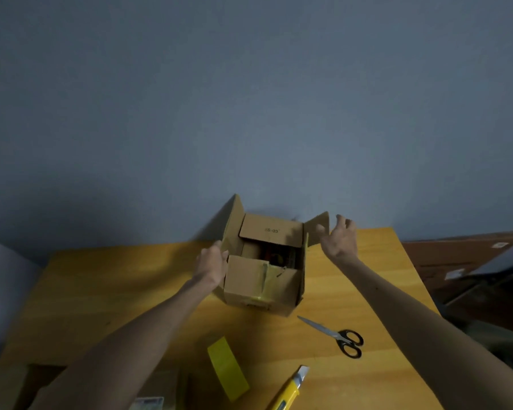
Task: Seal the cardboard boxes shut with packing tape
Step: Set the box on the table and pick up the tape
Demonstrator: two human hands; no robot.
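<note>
One cardboard box (261, 279) is standing on the far middle of the wooden table (101, 291), close against the blue-grey wall (249, 99), with its top open. The left and right flaps are standing upright, while the far and near flaps are folding inward, leaving a dark gap between them. The far flap is carrying small printed characters ending in "S-03"; the leading character is too blurred to read. A strip of old yellowish tape (265, 281) is running down the near flap and front wall. The left hand (212, 266) is lying against the box's left side at the base of the left flap; whether its fingers are curling round the cardboard cannot be told. The right hand (339, 238) is hovering just beside the right flap, released, with its fingers spreading and grasping nothing. On the near part of the table, a yellow band of packing tape (227, 369) is lying left of a yellow utility knife (290, 389), and black-handled scissors (338, 338) are lying near the box's front right corner. A brown board (456, 261) beyond the table's right edge is bearing pale labels too small to read.
</note>
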